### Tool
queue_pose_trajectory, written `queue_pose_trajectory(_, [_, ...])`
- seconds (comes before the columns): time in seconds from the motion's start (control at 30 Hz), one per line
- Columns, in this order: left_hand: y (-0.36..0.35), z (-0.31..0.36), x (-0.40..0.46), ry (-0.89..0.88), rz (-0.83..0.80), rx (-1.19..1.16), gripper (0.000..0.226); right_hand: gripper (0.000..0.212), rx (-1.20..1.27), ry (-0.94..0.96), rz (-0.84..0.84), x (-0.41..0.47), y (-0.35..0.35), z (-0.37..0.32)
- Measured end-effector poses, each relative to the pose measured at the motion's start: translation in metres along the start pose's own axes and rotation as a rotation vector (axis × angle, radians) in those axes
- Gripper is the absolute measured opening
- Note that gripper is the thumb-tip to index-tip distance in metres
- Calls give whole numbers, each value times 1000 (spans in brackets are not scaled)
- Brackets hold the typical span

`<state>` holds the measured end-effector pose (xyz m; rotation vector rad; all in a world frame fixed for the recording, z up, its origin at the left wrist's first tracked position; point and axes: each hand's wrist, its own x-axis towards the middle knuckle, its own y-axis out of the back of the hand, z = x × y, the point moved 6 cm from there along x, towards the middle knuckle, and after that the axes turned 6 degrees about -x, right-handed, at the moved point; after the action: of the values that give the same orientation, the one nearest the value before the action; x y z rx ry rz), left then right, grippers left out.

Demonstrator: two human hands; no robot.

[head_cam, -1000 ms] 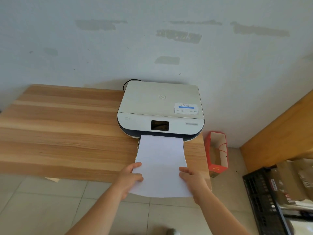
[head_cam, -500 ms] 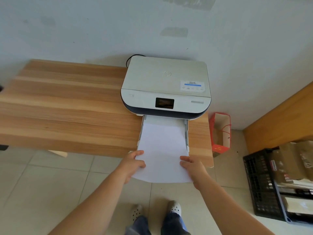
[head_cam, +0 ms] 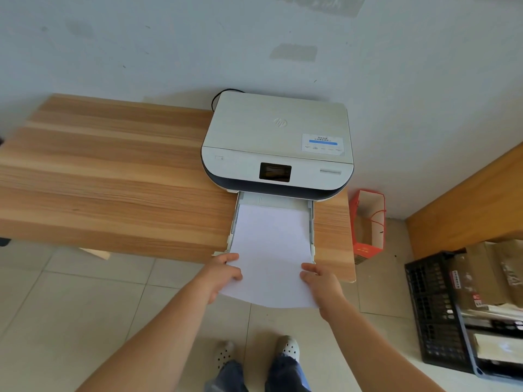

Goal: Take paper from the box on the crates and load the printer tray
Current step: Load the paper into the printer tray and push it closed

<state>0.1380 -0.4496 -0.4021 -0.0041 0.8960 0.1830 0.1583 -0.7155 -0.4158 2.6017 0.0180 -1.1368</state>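
Note:
A white printer (head_cam: pixel 278 142) with a dark screen stands at the right end of a wooden table (head_cam: pixel 113 179), against the wall. Its paper tray (head_cam: pixel 311 222) is pulled out toward me over the table's front edge. A stack of white paper (head_cam: pixel 271 250) lies in the tray, its far end a little short of the printer body and its near end hanging past the tray. My left hand (head_cam: pixel 223 275) grips the paper's near left edge and my right hand (head_cam: pixel 322 284) grips its near right edge.
A red paper bag (head_cam: pixel 368 224) stands on the tiled floor right of the table. Black crates (head_cam: pixel 435 312) holding cardboard boxes (head_cam: pixel 486 275) sit at the far right. A wooden panel (head_cam: pixel 467 199) leans along the right wall. My feet (head_cam: pixel 254 352) are below.
The view tilted down and the tray's side rails came into sight. The paper's far end now sits slightly back from the printer body, with both hands still on its near edge.

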Motion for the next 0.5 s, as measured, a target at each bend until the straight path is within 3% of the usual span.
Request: queue_pose_trajectory(0.5, [-3, 31, 30, -43, 7, 24, 52, 23, 17, 11, 26, 25, 2, -26])
